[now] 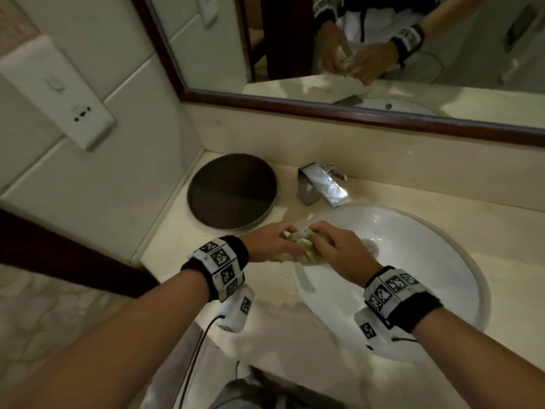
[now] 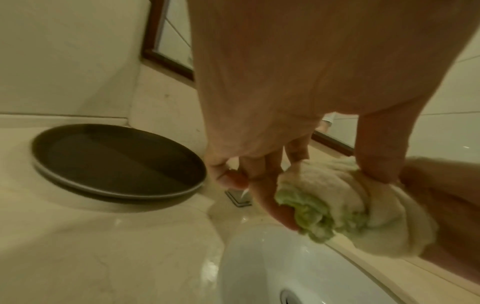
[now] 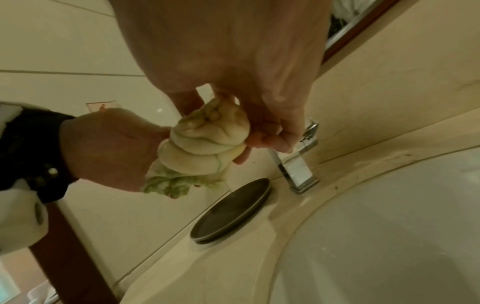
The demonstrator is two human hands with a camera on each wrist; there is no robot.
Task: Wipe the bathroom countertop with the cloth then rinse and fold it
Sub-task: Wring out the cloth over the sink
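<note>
A cream cloth [image 1: 303, 246] with a green edge is twisted into a tight rope above the left rim of the white sink [image 1: 413, 261]. My left hand [image 1: 271, 242] grips its left end and my right hand [image 1: 336, 249] grips its right end. The left wrist view shows the cloth [image 2: 337, 203] bunched between my left hand [image 2: 262, 176] and the right hand. In the right wrist view the twisted cloth [image 3: 202, 144] is held between my right hand [image 3: 249, 123] and the left hand [image 3: 109, 150]. The beige countertop [image 1: 265, 314] surrounds the sink.
A dark round tray [image 1: 233, 191] lies on the counter's back left corner. A chrome faucet [image 1: 321, 184] stands behind the sink, with no water visibly running. A framed mirror [image 1: 354, 54] hangs above. A wall socket plate [image 1: 59, 93] is on the left wall.
</note>
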